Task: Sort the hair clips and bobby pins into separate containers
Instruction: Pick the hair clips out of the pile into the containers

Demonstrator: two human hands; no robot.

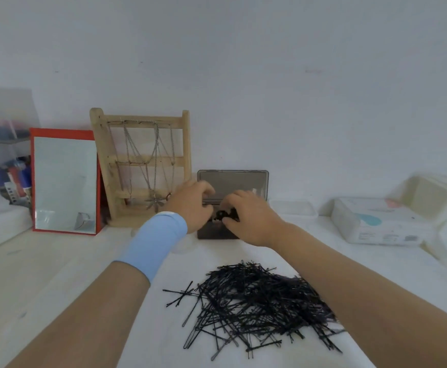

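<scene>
A big heap of black bobby pins point(257, 301) lies on the white table near me. Behind it stands a dark see-through box point(217, 232) with its lid point(233, 181) raised upright. Both hands hover over the box opening. My right hand point(249, 216) pinches a small black hair clip point(223, 215) between thumb and fingers. Wearing a light blue wristband, my left hand point(193, 205) has its fingers curled over the box's left side; what it holds is hidden. A clear shallow container point(294, 208) sits right of the box.
A wooden jewellery stand point(142, 166) with hanging chains and a red-framed mirror point(64, 181) stand at the back left. A clear organiser with small bottles point(10, 179) is at the far left. A white tissue pack point(376, 221) and pale boxes lie on the right.
</scene>
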